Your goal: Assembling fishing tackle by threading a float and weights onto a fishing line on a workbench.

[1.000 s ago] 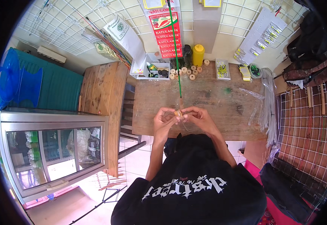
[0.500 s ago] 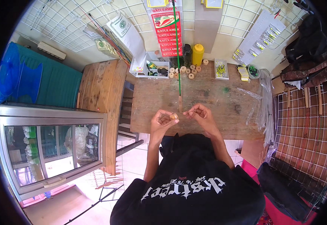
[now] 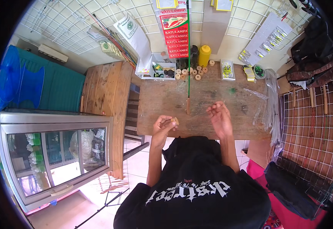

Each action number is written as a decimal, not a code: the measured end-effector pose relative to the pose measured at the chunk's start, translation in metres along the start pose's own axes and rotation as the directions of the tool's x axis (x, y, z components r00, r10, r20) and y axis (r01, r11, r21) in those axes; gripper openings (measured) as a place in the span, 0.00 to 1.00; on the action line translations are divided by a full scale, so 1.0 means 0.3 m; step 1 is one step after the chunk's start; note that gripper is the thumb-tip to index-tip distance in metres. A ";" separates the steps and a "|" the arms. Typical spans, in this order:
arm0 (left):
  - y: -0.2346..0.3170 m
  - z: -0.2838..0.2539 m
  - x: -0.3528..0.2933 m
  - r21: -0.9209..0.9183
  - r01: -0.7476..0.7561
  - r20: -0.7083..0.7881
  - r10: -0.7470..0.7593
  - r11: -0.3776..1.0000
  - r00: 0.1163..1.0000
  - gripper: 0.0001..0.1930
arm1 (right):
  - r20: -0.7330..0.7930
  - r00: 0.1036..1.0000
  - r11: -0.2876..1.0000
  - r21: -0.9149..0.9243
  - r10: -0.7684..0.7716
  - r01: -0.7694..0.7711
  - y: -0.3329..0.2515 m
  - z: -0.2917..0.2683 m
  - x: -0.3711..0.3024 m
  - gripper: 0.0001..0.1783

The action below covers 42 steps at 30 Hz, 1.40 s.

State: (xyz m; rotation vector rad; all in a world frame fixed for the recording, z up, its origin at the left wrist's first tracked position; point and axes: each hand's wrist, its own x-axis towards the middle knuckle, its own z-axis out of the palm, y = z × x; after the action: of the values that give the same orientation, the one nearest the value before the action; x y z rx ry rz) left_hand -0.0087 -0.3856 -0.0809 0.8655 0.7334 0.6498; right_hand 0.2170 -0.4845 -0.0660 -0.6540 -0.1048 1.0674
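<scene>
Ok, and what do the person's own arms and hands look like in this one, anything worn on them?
Both forearms are bare, coming out from under a black top with pale lettering printed across it. The left hand and the right hand are bare too: no gloves. No watch, ring or band can be made out at this size.

The person wears a black short-sleeved shirt (image 3: pixel 197 191) — pale gothic-style lettering below the bare forearms, hood-like fold nearer the hands.

My 1 head camera is looking steeply down from above my shoulders, facing the table (image 3: pixel 212 95) and wall.
</scene>
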 end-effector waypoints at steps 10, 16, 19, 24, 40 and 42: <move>-0.035 -0.150 0.081 -0.097 -0.108 -0.312 0.072 0.989 0.947 0.11 | -0.084 0.953 0.956 0.020 -0.290 0.293 -0.183 -0.024 -0.060 0.08; -0.073 -0.257 0.171 -0.143 -0.261 -0.563 0.139 0.955 0.815 0.11 | -0.124 0.907 0.913 0.023 -0.401 0.407 -0.274 -0.092 -0.103 0.09; -0.125 -0.345 0.228 -0.031 -0.310 -0.677 0.208 0.950 0.706 0.12 | -0.165 0.877 0.885 0.049 -0.451 0.464 -0.302 -0.085 -0.119 0.08; -0.193 -0.440 0.285 0.545 0.015 -0.674 0.427 0.839 0.602 0.14 | -0.259 0.811 0.844 -0.030 -0.525 0.536 -0.361 -0.089 -0.179 0.07; -0.156 -0.171 0.260 0.881 -0.450 0.471 0.352 -0.146 0.809 0.18 | -0.173 0.793 0.631 -0.711 -0.584 0.310 -0.109 0.169 -0.072 0.03; -0.043 -0.078 0.247 0.915 -0.374 0.331 0.245 0.153 0.911 0.17 | -0.109 0.825 0.593 -0.747 -0.555 0.301 -0.072 0.201 -0.065 0.03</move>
State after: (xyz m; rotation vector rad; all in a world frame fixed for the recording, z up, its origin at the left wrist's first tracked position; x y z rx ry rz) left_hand 0.0190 -0.3260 -0.1243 2.3286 0.8501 0.4211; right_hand 0.2009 -0.4808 -0.0012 -1.4279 -0.3784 0.3759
